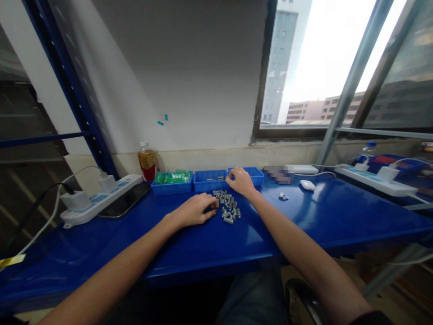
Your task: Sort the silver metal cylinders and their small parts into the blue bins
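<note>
Your left hand [195, 210] rests with fingers curled, tips touching the loose metal pieces [228, 206]; whether it pinches one, I cannot tell. Your right hand [241, 181] lies bent-fingered on the blue tray [207, 182] rim, its grasp hidden. The pieces sit on the desk [304, 225], just before that tray, near the back edge. Risk: a forearm sweep could roll them off the front edge.

the table [304, 221] is smooth, glossy blue, like painted metal, and mirrors the light. on it the small pieces [228, 205] look like dull grey metal. just behind the pieces, the trays [209, 185] are matt blue plastic. behind and left of the pieces, the packets [172, 177] are shiny green plastic. far left of the pieces, the power strip [101, 198] is smooth white plastic and the phone [126, 204] is glossy black.
</note>
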{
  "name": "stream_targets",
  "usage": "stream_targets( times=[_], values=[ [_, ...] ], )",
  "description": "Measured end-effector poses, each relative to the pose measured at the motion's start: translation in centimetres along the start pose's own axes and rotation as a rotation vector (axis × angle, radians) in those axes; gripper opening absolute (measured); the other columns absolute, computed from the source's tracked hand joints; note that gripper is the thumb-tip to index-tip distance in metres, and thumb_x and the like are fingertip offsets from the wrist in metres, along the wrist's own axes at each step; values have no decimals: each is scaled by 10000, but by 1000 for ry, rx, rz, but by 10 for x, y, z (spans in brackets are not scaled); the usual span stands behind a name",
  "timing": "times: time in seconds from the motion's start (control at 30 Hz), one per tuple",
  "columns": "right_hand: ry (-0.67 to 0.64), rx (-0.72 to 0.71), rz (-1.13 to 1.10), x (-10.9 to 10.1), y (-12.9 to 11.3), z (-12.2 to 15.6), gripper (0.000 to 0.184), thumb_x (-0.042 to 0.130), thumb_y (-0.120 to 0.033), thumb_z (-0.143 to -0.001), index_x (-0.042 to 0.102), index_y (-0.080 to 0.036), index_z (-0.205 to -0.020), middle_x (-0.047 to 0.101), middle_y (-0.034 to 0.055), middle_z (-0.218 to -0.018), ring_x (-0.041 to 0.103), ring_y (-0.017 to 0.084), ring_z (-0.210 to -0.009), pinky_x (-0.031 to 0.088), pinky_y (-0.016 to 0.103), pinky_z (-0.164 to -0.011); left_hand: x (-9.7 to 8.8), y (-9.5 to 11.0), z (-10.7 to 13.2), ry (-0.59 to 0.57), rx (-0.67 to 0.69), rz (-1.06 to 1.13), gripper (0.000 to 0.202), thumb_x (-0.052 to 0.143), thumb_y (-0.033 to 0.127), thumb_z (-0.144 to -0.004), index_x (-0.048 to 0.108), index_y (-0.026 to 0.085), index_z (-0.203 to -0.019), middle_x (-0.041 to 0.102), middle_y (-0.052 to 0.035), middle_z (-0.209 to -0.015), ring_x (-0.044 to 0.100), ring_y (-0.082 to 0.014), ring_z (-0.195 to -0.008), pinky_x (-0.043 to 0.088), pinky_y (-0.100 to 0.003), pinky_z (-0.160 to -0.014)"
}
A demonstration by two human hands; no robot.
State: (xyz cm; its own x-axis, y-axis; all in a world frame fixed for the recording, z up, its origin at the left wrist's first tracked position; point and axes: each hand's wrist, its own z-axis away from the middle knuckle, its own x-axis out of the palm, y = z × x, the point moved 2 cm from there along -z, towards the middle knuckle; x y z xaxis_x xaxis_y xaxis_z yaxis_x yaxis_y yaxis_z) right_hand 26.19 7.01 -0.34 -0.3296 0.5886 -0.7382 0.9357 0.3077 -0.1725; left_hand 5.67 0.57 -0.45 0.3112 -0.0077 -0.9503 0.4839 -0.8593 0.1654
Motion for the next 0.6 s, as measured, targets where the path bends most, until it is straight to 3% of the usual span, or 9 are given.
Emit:
stream_targets(
  times=[0.13, 0.23, 0.43, 0.6],
  values=[
    [27, -22, -47, -3, -2, 0, 143, 512, -307, -855, 594, -190, -845, 619, 69, -910, 512, 207, -893, 347, 290, -763, -1, -11, 2, 4, -60, -34, 102, 523, 245, -847, 587, 186, -901, 613, -42, -906, 554, -190, -864, 416, -291, -773],
    [60, -10, -66, -9, -7, 0, 110, 471, -227, -846, 562, -193, -795, 613, 54, -865, 501, 200, -863, 328, 288, -749, -1, -16, 4, 5, -63, -37, 114, 487, 227, -858, 591, 182, -850, 606, -43, -883, 552, -183, -854, 417, -292, -791],
    [59, -38, -82, -10, -21, 2, 137, 411, -164, -829, 511, -198, -742, 595, 38, -813, 475, 188, -801, 301, 282, -708, 1, -11, 3, -6, -23, -8, 315, 492, 231, -868, 564, 227, -1174, 596, -58, -999, 535, -200, -953, 424, -320, -857],
    [3, -86, -105, -2, -32, 4, 142, 419, -162, -815, 484, -199, -695, 579, 30, -767, 464, 180, -773, 309, 277, -709, 3, -9, 2, -36, 17, -40, 256, 445, 236, -901, 616, 231, -1092, 578, -62, -1052, 531, -196, -987, 421, -319, -882]
  ],
)
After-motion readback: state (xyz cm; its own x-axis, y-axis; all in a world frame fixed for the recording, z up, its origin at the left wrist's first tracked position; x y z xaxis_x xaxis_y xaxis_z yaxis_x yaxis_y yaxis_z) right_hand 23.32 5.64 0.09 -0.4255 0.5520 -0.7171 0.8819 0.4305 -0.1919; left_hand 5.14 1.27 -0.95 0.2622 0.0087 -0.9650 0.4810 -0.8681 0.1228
